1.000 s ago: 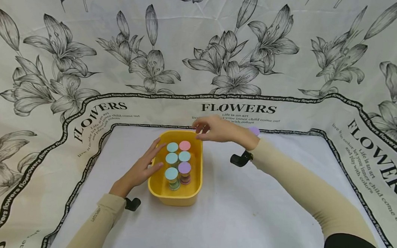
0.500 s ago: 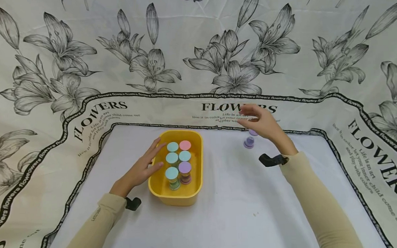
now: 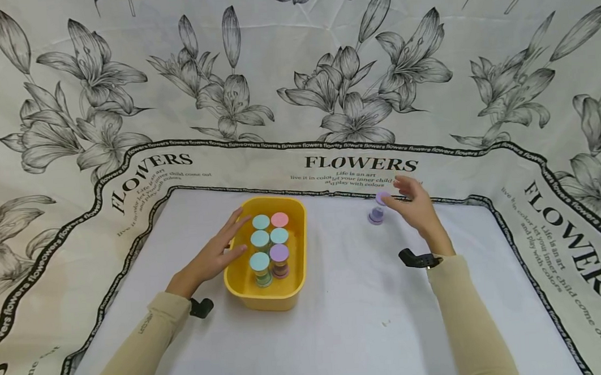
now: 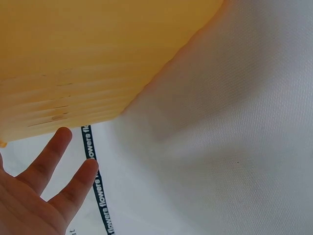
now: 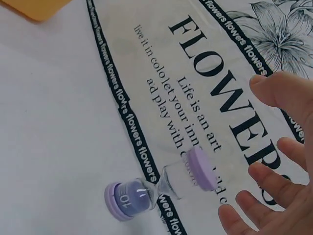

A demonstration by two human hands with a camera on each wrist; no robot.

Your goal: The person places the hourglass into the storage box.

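Observation:
My left hand (image 3: 211,260) rests at the left side of a yellow plastic tub (image 3: 269,302), fingers extended, some over its rim. Inside the tub, sand timers stand upright: several blue-capped ones (image 3: 260,262), a pink-capped one (image 3: 279,220) and a purple-capped one (image 3: 279,254). On the white table, right of the tub, another sand timer (image 5: 134,198) stands upright, with lilac caps and purple sand low in the glass. Beside its top is my right hand (image 3: 418,209), fingers spread and slightly bent around air. In the right wrist view a gap separates those fingers from the timer.
White cloth (image 3: 348,321) covers the table. Behind it hangs a flower-printed sheet (image 3: 327,107) with black lettering, its dark border running along the table's back edge, just behind the lone timer.
My right hand has left the tub's right rim and moved right, then lowered beside the lone sand timer, which now shows fully. The left hand and the tub have stayed put.

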